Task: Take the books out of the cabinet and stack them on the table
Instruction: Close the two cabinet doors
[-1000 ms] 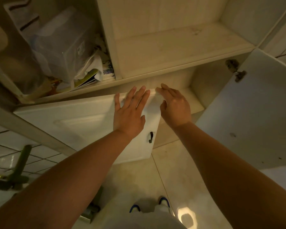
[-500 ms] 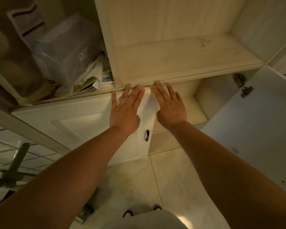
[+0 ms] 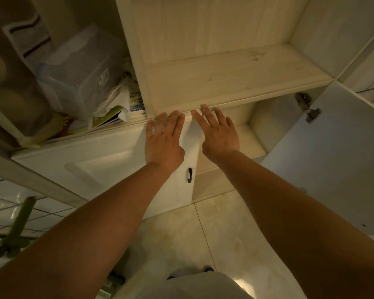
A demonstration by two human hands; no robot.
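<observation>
Single head-worn wide-angle view, looking forward and steeply down, close to the cabinet [image 3: 225,83] front; both forearms enter from the lower edge, floor [image 3: 214,234] directly beneath.

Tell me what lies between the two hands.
Head view: between left hand and right hand, only the white edge of the closed cabinet door shows.

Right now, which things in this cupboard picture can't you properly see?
Head view only:
- Lower compartment: its depths are hidden by the right hand and the shelf edge above.
- Papers on the left shelf: mostly covered by a plastic box; titles too small.
- Table: out of frame.
- Open door: cut off at the right edge.
</observation>
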